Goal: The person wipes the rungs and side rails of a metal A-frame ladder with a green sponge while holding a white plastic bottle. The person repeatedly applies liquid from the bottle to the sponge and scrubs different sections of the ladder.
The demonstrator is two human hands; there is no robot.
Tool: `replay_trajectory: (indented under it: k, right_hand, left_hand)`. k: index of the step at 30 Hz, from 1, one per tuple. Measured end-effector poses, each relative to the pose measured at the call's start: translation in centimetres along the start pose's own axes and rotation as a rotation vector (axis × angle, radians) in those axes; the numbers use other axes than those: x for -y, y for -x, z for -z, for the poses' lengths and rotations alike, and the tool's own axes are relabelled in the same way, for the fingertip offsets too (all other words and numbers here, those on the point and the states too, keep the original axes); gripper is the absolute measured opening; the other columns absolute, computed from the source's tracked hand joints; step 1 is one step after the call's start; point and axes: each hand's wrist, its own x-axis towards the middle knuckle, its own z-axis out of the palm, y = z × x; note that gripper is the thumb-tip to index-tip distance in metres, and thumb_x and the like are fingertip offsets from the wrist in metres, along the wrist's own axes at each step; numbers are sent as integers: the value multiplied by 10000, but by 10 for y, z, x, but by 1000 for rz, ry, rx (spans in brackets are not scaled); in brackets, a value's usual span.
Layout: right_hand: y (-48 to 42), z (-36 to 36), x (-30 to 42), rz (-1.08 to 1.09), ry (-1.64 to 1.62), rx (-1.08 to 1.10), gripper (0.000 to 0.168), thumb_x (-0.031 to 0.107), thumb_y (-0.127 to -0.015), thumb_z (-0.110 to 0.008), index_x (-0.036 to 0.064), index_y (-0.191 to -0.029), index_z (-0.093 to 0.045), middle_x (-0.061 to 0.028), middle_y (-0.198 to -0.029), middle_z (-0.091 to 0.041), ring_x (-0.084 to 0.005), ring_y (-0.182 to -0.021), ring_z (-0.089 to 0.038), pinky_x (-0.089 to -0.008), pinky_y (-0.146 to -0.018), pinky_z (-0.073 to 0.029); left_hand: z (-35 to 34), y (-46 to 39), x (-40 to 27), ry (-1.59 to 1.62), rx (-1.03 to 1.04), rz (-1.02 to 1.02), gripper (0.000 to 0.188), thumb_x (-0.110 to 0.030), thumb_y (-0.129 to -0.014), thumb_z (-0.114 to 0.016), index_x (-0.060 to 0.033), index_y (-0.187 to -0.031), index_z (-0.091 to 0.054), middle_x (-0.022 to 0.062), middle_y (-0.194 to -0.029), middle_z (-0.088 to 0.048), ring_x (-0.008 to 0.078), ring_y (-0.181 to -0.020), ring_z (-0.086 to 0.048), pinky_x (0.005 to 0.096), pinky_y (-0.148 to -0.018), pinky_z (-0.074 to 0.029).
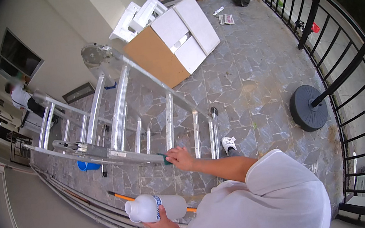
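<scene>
My left hand [166,223] is wrapped around a white plastic bottle [174,206] with blue writing on its band. The bottle lies nearly sideways, its open mouth towards the left. With my right hand [180,158] I press a dark green scouring pad [166,159] against the side rail of an aluminium folding ladder [143,156]. That pad is mostly hidden under my fingers. The ladder, with its rungs and round hinges, stretches across the stone-paved floor in front of me. Below it, a blue container [88,165] sits on the floor.
An orange pole [124,196] and several long pipes [113,218] lie near my left side. A large brown and white box [157,58] stands beyond the ladder, by white plastic furniture [126,23]. A round black base [304,109] is near the metal railing [350,90]. Another person [24,97] is far left.
</scene>
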Motion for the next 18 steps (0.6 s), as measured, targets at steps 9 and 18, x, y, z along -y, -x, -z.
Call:
replay_trajectory:
  k: [9, 18]
  right_hand:
    - [-8, 4, 14, -10, -44, 56, 291, 283, -944, -509, 97, -1131, -632, -75, -1098, -598, -287, -973, -508, -395, -910, -381]
    - [-11, 7, 4, 52, -12, 9, 261, 235, -944, -500, 40, -1031, -650, -85, -1045, -635, -296, -923, -562, -398, -819, -443]
  left_hand:
    - [11, -13, 37, 10, -38, -72, 843, 43, -674, -748, -17, -1374, -284, 149, -1296, -452, 279, -1156, -486, 409, -1003, -407]
    - [13, -23, 38, 1, 5, -81, 921, 46, -609, -777, -10, -1379, -273, 140, -1284, -385, 301, -1177, -463, 422, -1023, -401]
